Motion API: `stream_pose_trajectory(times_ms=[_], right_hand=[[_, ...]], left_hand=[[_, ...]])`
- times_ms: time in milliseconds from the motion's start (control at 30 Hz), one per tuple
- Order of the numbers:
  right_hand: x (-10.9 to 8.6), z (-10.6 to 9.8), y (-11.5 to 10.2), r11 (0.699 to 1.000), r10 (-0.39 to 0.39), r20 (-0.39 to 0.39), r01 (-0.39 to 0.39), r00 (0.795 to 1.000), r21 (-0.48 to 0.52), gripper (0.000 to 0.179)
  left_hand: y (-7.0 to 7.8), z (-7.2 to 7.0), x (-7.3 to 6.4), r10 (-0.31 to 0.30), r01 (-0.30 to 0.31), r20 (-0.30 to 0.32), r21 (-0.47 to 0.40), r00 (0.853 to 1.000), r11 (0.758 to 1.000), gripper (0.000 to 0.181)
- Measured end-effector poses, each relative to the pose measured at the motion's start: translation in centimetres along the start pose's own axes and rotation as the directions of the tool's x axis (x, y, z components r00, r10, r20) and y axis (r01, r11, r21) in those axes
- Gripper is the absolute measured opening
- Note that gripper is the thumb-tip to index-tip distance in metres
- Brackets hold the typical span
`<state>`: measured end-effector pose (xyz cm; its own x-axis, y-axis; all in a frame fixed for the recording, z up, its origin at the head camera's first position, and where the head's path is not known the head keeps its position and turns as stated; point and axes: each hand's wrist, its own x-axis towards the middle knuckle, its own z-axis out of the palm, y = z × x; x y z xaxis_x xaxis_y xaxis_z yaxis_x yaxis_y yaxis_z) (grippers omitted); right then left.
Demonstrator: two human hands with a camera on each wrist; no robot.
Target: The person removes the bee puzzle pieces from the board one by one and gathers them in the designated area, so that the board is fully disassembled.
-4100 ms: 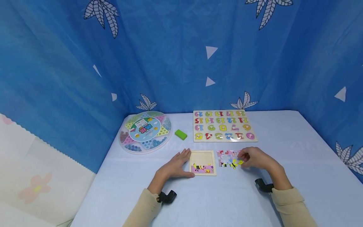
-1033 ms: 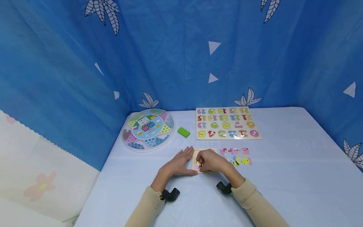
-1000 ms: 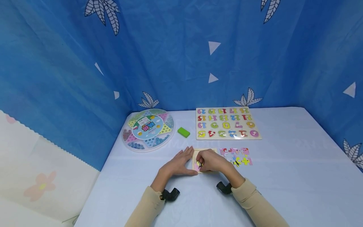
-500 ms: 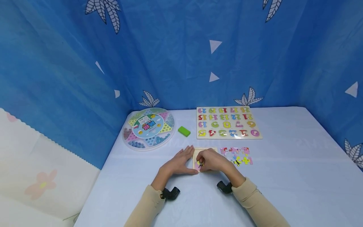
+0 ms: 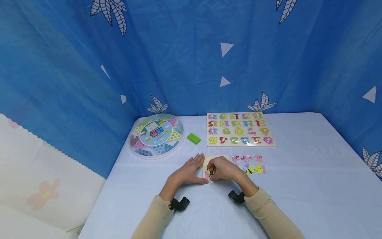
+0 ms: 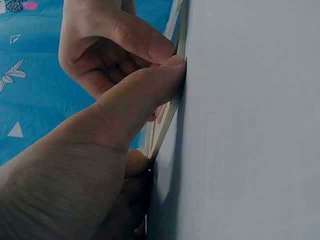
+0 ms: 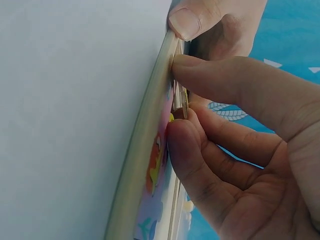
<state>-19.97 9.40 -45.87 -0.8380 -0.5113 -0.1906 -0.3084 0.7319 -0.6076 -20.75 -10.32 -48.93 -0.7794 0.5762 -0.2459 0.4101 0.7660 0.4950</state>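
My left hand [image 5: 187, 171] lies spread at the left side of a small square wooden puzzle tray [image 5: 208, 160], the thumb on its near edge and the fingertips along its left edge. Over the tray, my right hand [image 5: 223, 168] pinches a jigsaw piece [image 7: 184, 113] between thumb and fingers, tilted, its wooden edge showing in the right wrist view. The right hand covers much of the tray. Pink printed pieces [image 7: 159, 150] lie fitted along its near side. Loose jigsaw pieces [image 5: 250, 168], pink, yellow and black, lie in a group just right of the tray.
Behind the tray lies a wooden number board [image 5: 240, 130] with coloured numerals. A green block [image 5: 194, 138] sits to its left. Farther left is a round Chinese checkers set [image 5: 156, 132] with marbles. A blue curtain [image 5: 185, 59] hangs behind the white table [image 5: 298, 186].
Since the oldest frame, the right hand has moved left from the loose pieces to the tray, bringing a piece. Over the last second both hands stay nearly still.
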Motion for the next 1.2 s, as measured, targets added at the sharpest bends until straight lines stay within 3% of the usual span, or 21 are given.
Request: stream_pose_trajectory(times_ms=[667,1200], right_hand=[[-0.3,-0.6,0.4,0.996,0.008,0.002,-0.008,1.000,0.088,0.030],[-2.6,-1.9,2.5,0.992,0.083,-0.057,-0.077,0.995,0.102,0.032]], left_hand=[[-0.1,0.0,0.1,-0.002,0.002,-0.004,0.013,1.000,1.000,0.105],[-0.1,0.3,0.0,-0.009,0.009,-0.007,0.032,1.000,0.999,0.106]])
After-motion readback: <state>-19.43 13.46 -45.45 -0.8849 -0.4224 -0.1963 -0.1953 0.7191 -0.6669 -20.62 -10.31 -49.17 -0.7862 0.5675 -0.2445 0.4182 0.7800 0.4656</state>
